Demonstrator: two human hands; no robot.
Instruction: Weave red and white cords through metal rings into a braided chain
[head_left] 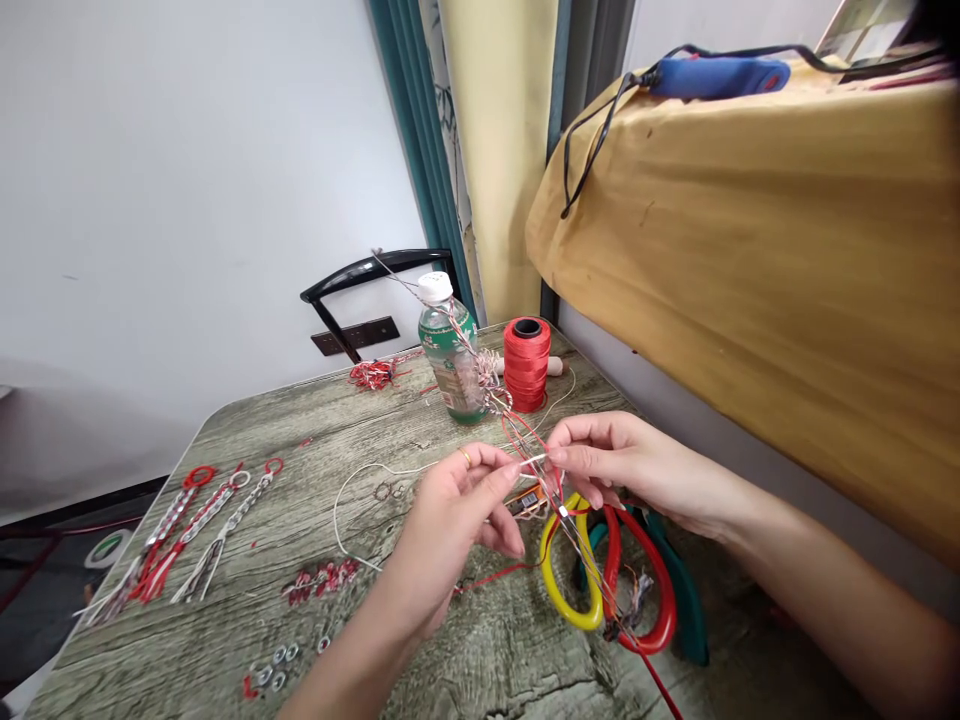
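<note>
My left hand (457,510) and my right hand (611,460) meet above the wooden table (375,420), both pinched on thin red and white cords (536,462). The cords run up as a braided strand (472,350) past a plastic bottle (448,350) to a black chair back (375,268). A ring shows on my left hand. Below the hands lie yellow-handled scissors (566,580) and red-handled scissors (645,590). A red thread spool (526,365) stands just beyond.
Three finished braided pieces (195,530) with red and white rings lie at the table's left. Small metal washers (274,665) and red scraps (322,578) sit near the front. A yellow-covered bed (750,260) with a blue tool (720,75) rises on the right.
</note>
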